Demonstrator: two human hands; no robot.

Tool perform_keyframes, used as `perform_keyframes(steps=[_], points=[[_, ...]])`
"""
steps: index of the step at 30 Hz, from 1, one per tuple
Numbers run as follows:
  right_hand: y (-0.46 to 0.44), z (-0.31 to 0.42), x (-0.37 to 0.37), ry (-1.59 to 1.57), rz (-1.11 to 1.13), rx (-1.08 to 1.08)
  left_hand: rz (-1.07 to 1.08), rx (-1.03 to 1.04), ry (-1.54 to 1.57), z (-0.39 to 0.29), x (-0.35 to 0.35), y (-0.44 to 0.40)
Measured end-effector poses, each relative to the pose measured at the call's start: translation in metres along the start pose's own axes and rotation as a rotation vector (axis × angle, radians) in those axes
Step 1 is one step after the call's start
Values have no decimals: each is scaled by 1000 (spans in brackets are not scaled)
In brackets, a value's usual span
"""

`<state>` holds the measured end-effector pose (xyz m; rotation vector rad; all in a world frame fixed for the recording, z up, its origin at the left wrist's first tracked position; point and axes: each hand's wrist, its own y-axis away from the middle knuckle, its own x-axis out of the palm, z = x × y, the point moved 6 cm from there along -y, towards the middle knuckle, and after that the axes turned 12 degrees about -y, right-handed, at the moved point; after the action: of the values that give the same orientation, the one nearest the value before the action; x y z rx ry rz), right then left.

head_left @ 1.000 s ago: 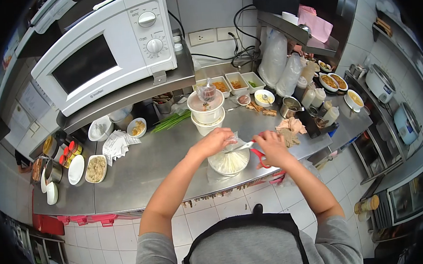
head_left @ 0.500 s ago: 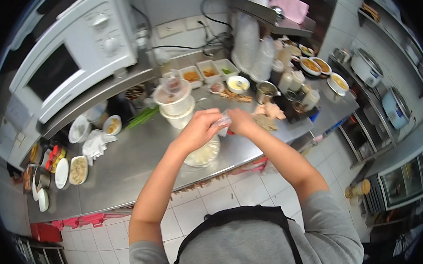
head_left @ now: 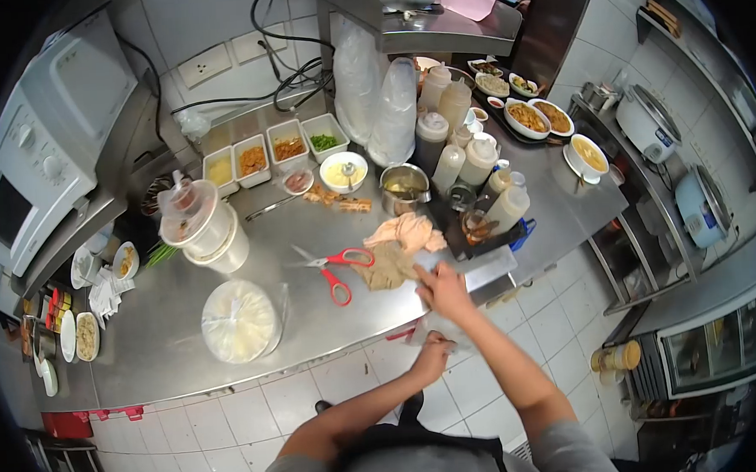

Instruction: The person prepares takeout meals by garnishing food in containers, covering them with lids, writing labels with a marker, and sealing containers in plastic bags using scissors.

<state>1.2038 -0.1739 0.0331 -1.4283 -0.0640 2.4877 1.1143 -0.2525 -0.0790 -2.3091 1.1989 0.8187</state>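
My left hand point(head_left: 432, 358) is closed on a clear plastic bag point(head_left: 453, 335) in front of the counter's edge. Just above it, my right hand point(head_left: 443, 291) reaches over the counter edge with its index finger stretched out and no object visible in it. That finger is close to a brown cloth point(head_left: 386, 267), which lies against a peach cloth point(head_left: 406, 232). Red-handled scissors point(head_left: 335, 260) rest with blades spread, beside the brown cloth. To the left stands a round tub point(head_left: 240, 322) with pale contents, wrapped in clear plastic gathered on top.
Stacked white tubs point(head_left: 216, 236) stand at the left. Behind are trays of chopped food point(head_left: 288, 147), a metal pot point(head_left: 405, 189) and a caddy of squeeze bottles point(head_left: 477, 162). A microwave point(head_left: 53, 159) sits above the counter; rice cookers point(head_left: 648, 119) are at the right.
My hands have left the wrapped tub and come down to the right, to the counter's front edge. My left hand now holds a clear bag there. The view has shifted right, revealing the scissors.
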Motion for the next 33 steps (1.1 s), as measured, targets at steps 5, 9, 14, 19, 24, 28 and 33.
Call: perform_keyframes(steps=[5,9,14,19,24,28,33], points=[[14,-13,-1,-140,-251,-223,317,-187,-156,77,150,-64],[13,-11,-8,-150,-260,-259,705,-252,-399,106,184,-80],[19,-23,-43,-883,-172,-108,957,-234,-577,125,191,-91],[22,-60,-202,-638,-783,-358,1007,-204,-656,141,196,-107],[-120,-182,-219,-705,-433,-25,953,-187,-559,159,221,-105],[-183,-225,-151,-490,43,140,877,-118,-548,86,153,-107],[-185,-232,-155,-588,-243,238,533,-56,-571,51,94,-96]])
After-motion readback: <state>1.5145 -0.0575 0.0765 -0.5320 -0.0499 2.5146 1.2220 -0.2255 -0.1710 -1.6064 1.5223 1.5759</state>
